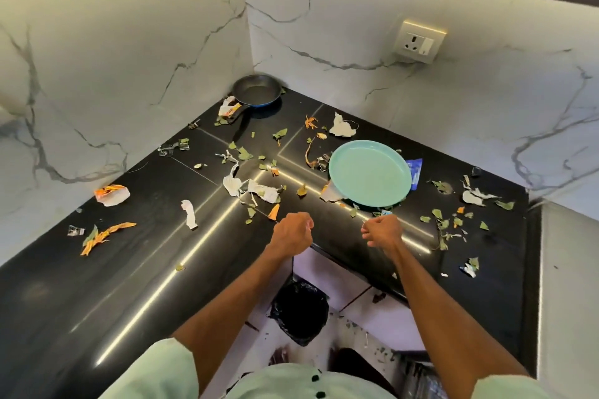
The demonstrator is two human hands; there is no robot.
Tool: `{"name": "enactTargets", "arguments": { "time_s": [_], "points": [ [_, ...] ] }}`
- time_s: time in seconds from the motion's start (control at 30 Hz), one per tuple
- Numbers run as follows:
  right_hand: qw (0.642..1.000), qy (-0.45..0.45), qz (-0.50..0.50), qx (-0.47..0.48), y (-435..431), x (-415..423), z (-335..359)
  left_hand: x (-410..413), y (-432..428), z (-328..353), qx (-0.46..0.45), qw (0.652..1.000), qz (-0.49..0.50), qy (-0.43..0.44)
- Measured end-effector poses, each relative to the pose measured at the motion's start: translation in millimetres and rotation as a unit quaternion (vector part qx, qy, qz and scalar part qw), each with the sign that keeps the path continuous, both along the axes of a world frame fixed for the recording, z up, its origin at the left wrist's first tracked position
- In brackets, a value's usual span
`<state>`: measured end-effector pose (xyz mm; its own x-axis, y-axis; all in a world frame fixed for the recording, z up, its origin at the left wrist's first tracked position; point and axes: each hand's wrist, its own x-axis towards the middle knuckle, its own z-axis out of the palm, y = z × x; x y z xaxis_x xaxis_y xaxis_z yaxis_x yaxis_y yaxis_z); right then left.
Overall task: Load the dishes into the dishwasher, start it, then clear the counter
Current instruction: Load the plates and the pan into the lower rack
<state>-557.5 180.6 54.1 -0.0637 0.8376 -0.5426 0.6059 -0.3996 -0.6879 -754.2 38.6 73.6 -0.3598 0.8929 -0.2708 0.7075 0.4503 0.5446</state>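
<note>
black stone corner counter (129, 285) under white marble walls (129, 42), littered with leaf scraps (243, 154), torn paper (340, 126) and orange peelings (107, 235). a mint-green plate (369, 172) lies on the right stretch, a small frying pan (256, 91) in the far corner. left hand (291, 233) and right hand (382, 232) hover at the front edge, fingers curled into fists, above a black-lined bin (299, 311).

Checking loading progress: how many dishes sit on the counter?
2. A dark frying pan sits in the back corner by the walls; a teal plate lies right of centre on the black counter among scraps. Nothing big enough to hide another dish shows.
</note>
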Motion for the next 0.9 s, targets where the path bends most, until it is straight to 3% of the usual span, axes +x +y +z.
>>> {"name": "enactTargets", "arguments": {
  "time_s": [0.3, 0.53, 0.7, 0.8, 0.9],
  "points": [
    [0.985, 0.124, -0.098, -0.074, 55, -19, -26, 3, 38, -23, -0.113, 0.989, -0.078, 0.046],
    [0.968, 0.100, -0.197, -0.117, 82, -30, -47, 1, 46, -34, -0.162, 0.986, -0.038, 0.028],
    [0.959, 0.123, -0.198, -0.164, 99, -30, -64, 3, 48, -37, -0.152, 0.988, 0.003, 0.009],
    [0.948, 0.191, -0.177, -0.182, 95, -37, -48, 2, 53, -33, -0.150, 0.987, 0.044, -0.041],
    [0.930, 0.280, -0.158, -0.180, 86, -55, -20, -10, 62, -35, -0.105, 0.975, 0.105, -0.164]
  ]
}}
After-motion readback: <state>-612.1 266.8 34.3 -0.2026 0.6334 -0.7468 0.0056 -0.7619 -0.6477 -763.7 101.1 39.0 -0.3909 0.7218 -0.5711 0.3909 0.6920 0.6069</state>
